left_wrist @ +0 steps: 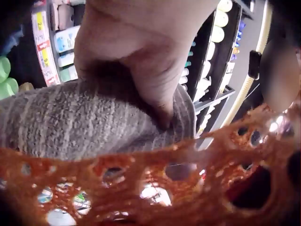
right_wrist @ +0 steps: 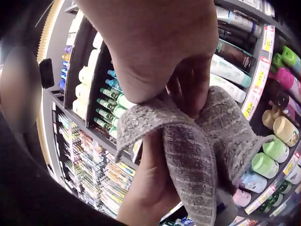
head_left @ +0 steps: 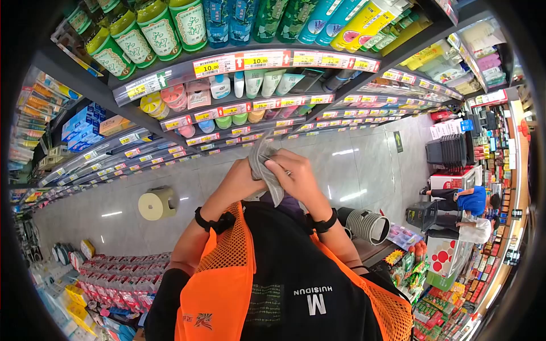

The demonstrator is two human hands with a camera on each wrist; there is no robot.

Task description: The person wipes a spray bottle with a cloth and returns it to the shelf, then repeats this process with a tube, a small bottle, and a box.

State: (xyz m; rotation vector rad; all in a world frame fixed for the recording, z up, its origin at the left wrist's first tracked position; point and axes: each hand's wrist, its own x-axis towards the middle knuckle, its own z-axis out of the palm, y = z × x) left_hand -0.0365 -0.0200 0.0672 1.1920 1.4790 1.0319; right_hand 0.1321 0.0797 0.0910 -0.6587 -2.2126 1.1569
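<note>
A grey striped cloth (head_left: 264,166) is held up in front of the chest between both hands, folded and with a loose end hanging down. My left hand (head_left: 245,177) grips it from the left; in the left wrist view its thumb presses along the ribbed fabric (left_wrist: 89,120). From the other side my right hand (head_left: 296,175) pinches the cloth, thumb on top. In the right wrist view the cloth (right_wrist: 190,160) drapes in folds below the right hand (right_wrist: 160,52), with the left hand (right_wrist: 153,181) beneath it.
Store shelves ahead carry green bottles (head_left: 187,25), tubes (head_left: 272,83) and price tags. A cream stool (head_left: 157,203) stands on the grey floor at left. Pink packages (head_left: 122,278) hang at lower left. At right are a white bin (head_left: 368,226), stacked baskets (head_left: 449,150) and two people.
</note>
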